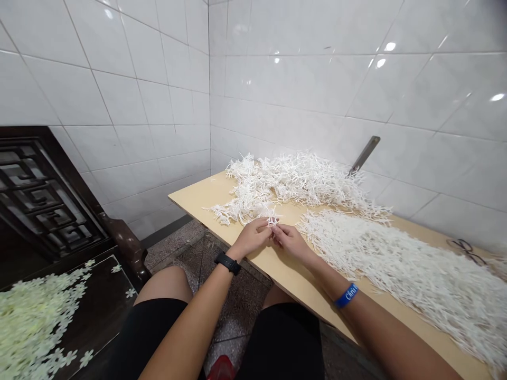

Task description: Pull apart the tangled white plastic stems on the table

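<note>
Close together over the table's near edge, my left hand [255, 235] and my right hand [289, 241] meet with bent fingers. Between their fingertips is a small white branching plastic sprig [272, 220], which both hands pinch. Just beyond lies a loose heap of similar white sprigs [301, 177], spreading toward the wall. To the right of my right hand, a longer, denser pile of white sprigs [388, 258] runs along the table. The inner sides of my fingers are partly hidden.
The wooden table [194, 192] stands against white tiled walls. A metal strip [365, 154] leans at the back, and black-handled scissors [467, 250] lie at the far right. On my left, a dark carved bench [99, 301] holds pale yellow-green flower pieces [35, 316].
</note>
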Demonstrator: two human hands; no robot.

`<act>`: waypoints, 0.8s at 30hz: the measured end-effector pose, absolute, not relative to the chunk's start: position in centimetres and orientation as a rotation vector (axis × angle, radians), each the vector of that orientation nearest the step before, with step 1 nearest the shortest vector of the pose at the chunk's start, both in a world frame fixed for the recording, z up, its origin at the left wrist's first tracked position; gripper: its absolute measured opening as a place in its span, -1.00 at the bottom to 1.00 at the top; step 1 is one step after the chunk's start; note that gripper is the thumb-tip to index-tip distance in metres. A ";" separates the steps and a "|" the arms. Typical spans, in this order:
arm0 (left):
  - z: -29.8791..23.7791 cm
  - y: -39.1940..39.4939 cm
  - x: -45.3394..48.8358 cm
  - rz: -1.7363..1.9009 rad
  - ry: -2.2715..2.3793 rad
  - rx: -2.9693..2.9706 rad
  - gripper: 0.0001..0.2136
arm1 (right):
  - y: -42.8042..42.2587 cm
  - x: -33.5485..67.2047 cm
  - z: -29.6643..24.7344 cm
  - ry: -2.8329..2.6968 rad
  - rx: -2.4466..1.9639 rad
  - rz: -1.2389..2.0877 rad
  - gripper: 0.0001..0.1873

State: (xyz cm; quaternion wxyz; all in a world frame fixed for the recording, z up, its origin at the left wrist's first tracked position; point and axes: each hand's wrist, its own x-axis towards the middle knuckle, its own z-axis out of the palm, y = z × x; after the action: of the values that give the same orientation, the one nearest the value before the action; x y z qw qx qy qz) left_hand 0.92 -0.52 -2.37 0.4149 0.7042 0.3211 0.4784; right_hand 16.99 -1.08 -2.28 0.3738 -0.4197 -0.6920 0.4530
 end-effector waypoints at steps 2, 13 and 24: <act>-2.4 -0.5 0.9 1.139 0.763 1.658 -0.72 | -1.3 16.8 -2.5 -1.783 -0.992 1.221 -0.47; -3.8 1.0 0.6 1.458 1.026 1.086 -0.65 | -2.7 15.6 -2.4 -2.143 -1.162 0.811 -0.56; -3.5 0.3 1.1 1.293 1.025 1.540 -0.70 | 0.1 20.8 -2.1 -1.950 -1.489 -0.036 -0.75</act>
State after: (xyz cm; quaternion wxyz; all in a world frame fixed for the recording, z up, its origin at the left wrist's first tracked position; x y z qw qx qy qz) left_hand 1.12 0.28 -3.52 0.4280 0.6169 0.4104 0.5176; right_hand 20.84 0.05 -2.13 0.3371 -0.5711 -0.7483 -0.0138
